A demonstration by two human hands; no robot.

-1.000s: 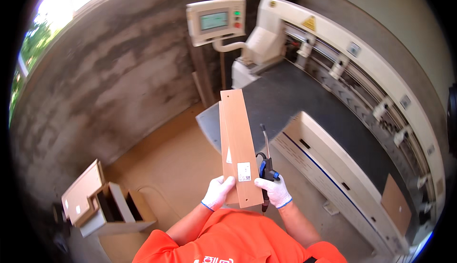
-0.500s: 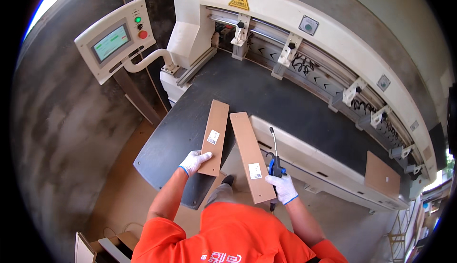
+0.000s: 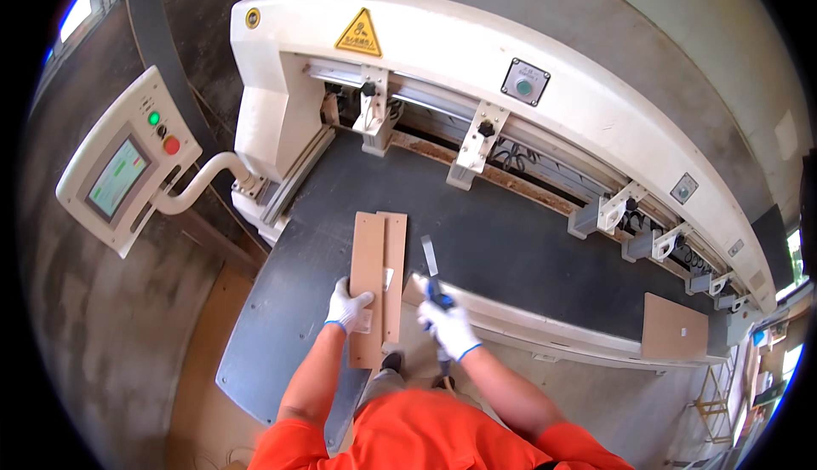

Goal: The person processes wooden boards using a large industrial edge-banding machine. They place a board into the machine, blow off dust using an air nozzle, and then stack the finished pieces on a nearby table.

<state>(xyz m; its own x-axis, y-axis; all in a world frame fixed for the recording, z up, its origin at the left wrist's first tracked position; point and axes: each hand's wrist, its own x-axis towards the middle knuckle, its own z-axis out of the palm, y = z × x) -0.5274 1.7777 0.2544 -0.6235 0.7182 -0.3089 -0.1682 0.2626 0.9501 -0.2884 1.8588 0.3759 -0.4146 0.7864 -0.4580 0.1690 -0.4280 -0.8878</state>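
Observation:
In its white glove, my left hand [image 3: 346, 306] is closed on the left edge of a long brown board [image 3: 367, 257], thumb on top. Partly beneath that board lies a second brown board [image 3: 396, 253], overlapped along its left side; a white label shows on each. To the right of the boards, my gloved right hand [image 3: 454, 330] is wrapped round a blue and black air blow gun [image 3: 437, 295]. The gun's thin nozzle points away from me and is blurred. Both boards reach over the front part of the dark machine table [image 3: 311, 214].
A white boring machine [image 3: 442, 31] with several clamps arches over the table's back. To the left, a control panel [image 3: 119, 176] hangs on a curved arm. A wider brown board [image 3: 674, 327] rests at the table's far right end.
The right-hand board has left my right hand and now sits partly under the left-hand one. My right hand has raised the air blow gun. My view has shifted.

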